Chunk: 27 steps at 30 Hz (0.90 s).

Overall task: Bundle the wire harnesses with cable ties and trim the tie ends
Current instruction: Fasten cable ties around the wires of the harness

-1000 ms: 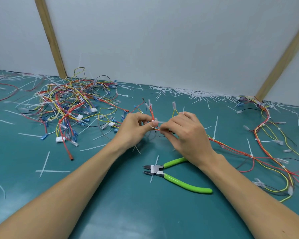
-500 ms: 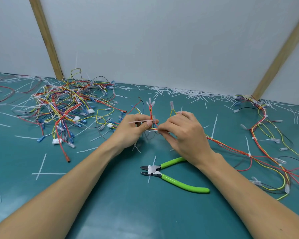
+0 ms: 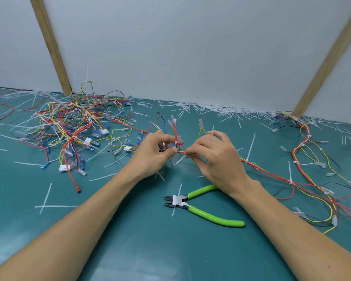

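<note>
The white cable tie that stuck out sideways over the left hand half a second ago now sits snug around the wires. Both hands pinch those wires between them, the right hand just beside the left. The green-handled cutters lie on the table just below the right wrist.
</note>
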Each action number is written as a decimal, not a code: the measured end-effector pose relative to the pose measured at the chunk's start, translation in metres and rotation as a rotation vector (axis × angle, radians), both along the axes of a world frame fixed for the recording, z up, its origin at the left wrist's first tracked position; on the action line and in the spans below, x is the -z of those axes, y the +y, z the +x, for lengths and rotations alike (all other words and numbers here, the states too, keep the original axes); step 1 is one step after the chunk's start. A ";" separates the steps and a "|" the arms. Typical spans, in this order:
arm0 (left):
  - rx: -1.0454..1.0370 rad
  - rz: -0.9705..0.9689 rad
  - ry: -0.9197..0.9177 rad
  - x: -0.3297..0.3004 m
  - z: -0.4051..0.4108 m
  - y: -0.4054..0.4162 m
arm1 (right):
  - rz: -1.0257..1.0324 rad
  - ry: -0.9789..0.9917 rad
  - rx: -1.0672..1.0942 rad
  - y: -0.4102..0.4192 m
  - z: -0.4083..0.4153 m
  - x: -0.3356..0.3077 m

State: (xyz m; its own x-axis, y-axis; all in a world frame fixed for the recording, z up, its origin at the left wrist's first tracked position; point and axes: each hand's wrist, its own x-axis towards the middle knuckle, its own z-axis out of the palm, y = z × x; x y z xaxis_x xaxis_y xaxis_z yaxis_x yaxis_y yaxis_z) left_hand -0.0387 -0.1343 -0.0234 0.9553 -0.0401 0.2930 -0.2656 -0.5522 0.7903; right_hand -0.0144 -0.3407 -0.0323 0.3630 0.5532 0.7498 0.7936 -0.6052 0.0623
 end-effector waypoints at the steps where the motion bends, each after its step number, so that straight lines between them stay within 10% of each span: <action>1: -0.028 0.040 -0.019 0.001 0.000 -0.001 | 0.008 0.005 0.003 -0.001 0.001 0.000; 27: -0.056 0.195 -0.300 0.006 -0.002 -0.005 | 0.187 -0.022 0.044 -0.002 0.003 0.001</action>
State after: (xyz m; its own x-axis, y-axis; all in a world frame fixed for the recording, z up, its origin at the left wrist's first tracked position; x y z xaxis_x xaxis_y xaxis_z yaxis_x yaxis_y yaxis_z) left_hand -0.0407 -0.1395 -0.0295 0.8302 -0.0733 0.5526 -0.4349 -0.7053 0.5598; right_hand -0.0117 -0.3423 -0.0337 0.3658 0.3875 0.8462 0.7660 -0.6418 -0.0372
